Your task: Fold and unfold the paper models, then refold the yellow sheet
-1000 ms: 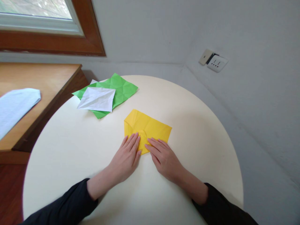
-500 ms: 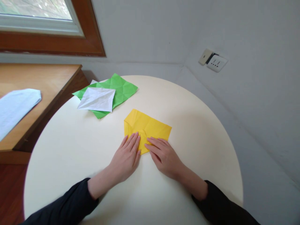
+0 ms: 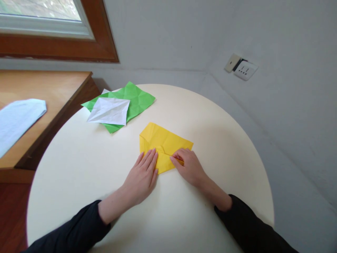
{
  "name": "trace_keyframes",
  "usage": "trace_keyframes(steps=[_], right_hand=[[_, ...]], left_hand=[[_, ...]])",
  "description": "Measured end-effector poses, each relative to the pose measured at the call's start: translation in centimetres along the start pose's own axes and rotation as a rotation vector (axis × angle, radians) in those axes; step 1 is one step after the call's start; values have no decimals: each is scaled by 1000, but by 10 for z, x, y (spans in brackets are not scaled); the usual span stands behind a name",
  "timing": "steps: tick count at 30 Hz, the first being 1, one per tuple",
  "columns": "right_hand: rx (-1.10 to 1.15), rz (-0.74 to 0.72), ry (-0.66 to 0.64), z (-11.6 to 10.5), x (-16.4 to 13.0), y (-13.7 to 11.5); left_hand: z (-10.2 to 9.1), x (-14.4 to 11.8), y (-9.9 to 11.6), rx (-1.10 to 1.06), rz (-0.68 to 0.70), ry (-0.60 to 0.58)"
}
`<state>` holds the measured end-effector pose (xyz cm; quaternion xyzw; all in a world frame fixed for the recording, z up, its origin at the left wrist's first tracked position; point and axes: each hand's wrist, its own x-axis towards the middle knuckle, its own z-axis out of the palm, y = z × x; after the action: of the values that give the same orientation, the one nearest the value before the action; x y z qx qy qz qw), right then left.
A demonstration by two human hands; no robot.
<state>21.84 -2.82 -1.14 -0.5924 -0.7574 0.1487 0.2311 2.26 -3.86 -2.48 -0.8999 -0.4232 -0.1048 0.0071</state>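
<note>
A sheet of yellow paper point(image 3: 164, 137), creased and partly folded, lies on the round white table between my hands. My left hand point(image 3: 142, 172) rests flat on its lower left part, fingers stretched out and lying side by side. At the paper's right side, my right hand point(image 3: 191, 167) has its fingers curled, with thumb and forefinger pinching a folded edge of the yellow paper. A loose flap shows between the two hands. The paper's lower left and right portions are partly hidden under my hands.
Creased green paper point(image 3: 139, 100) lies at the table's back left, with a smaller white paper point(image 3: 109, 110) on top. The round table point(image 3: 223, 147) stands near a wooden desk point(image 3: 60, 88) holding a light blue cloth-like item point(image 3: 21, 119). A wall socket point(image 3: 245, 70) is at the right.
My right hand has shifted slightly right and up along the paper, from lying with fingers extended to a pinch on its edge. My left hand has stayed in place.
</note>
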Motion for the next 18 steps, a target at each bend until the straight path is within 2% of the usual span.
trace_keyframes(steps=[18], right_hand=[[-212,-38,75,10,1,-4]], left_hand=[[-1,1,-2,-34,12,1]])
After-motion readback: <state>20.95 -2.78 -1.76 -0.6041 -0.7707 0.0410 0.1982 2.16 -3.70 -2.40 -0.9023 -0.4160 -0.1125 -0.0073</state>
